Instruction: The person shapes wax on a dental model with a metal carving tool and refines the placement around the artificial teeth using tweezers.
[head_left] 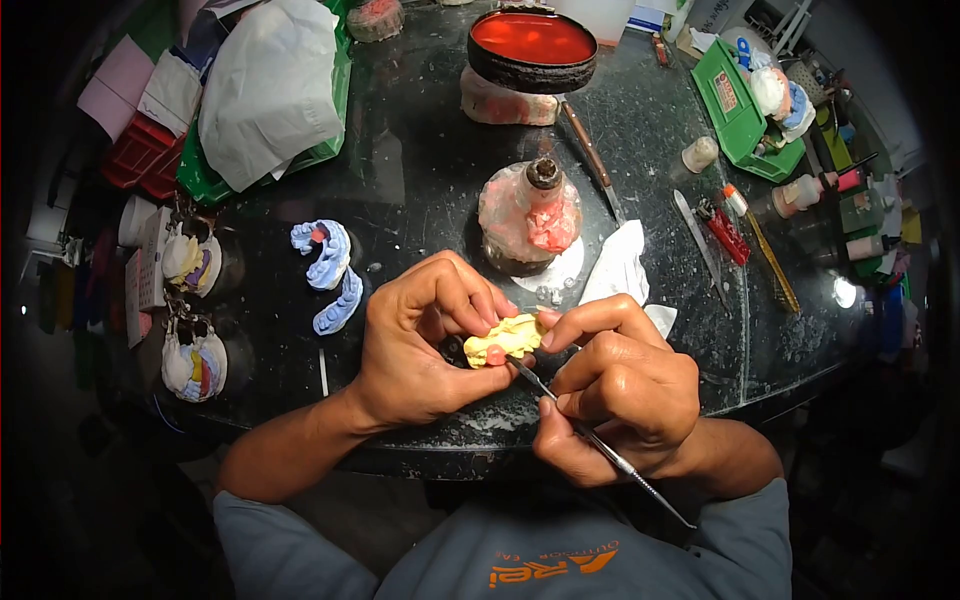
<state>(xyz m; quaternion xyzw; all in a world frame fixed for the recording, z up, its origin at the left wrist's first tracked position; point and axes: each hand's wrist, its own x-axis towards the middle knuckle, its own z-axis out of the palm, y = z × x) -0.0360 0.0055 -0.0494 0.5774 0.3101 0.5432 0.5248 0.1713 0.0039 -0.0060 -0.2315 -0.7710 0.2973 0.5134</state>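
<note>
Our left fingers [476, 382] clamp the yellow model [518, 335], its long axis running crosswise toward our right fingers [588, 318]. These grip the metal tool [612, 456], its tip just beside the pink lump [495, 354].

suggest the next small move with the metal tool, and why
Probably a light stroke along the pink patch's edge: the metal tool's tip, guided by the right hand, is close beside it, and the left hand grips the yellow model carrying that patch.
</note>
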